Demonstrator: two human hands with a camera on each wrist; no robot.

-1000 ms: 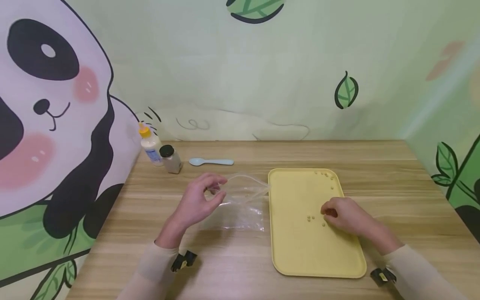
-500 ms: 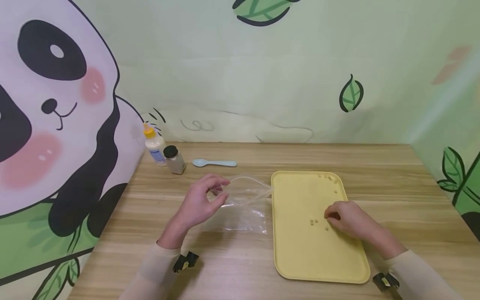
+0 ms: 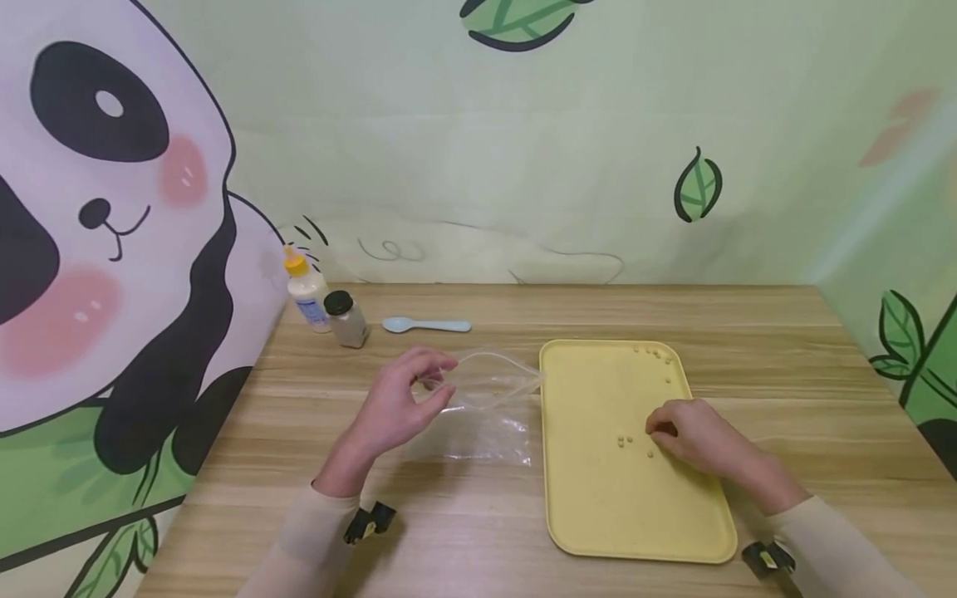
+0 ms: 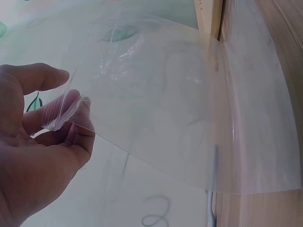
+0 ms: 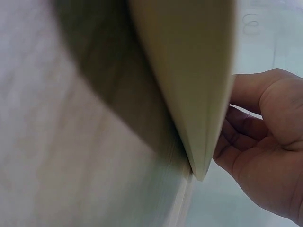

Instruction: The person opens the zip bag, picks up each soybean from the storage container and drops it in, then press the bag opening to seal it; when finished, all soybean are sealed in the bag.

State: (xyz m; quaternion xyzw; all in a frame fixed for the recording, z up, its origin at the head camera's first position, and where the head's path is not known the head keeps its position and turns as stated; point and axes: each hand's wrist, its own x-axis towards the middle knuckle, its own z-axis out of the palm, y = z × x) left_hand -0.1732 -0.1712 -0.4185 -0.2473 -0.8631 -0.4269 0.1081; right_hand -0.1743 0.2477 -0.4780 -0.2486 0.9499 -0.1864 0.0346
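Observation:
My left hand [image 3: 404, 394] holds one end of a clear plastic zip bag [image 3: 486, 432], whose mouth gapes above the table. In the left wrist view, the curled fingers [image 4: 83, 137] grip the bag's corner, while the thumb and another finger stand apart. My right hand [image 3: 691, 436] is over the right half of a yellow tray [image 3: 591, 498], fingertips down near its surface. Several small round beige beans [image 3: 624, 441] lie just left of those fingertips, and more beans [image 3: 658, 355] are in the tray's far right corner. The tray hides the right fingertips in the right wrist view, so any bean between them cannot be seen.
At the back left of the wooden table [image 3: 463, 531] stand a yellow-capped squeeze bottle [image 3: 308, 301] and a small black-lidded jar [image 3: 346, 324]. A light blue spoon [image 3: 428, 325] lies beside them. The painted wall [image 3: 449, 166] closes off the back.
The whole head view has shifted slightly. Both hands, the bag and the beans keep the same places relative to the tray.

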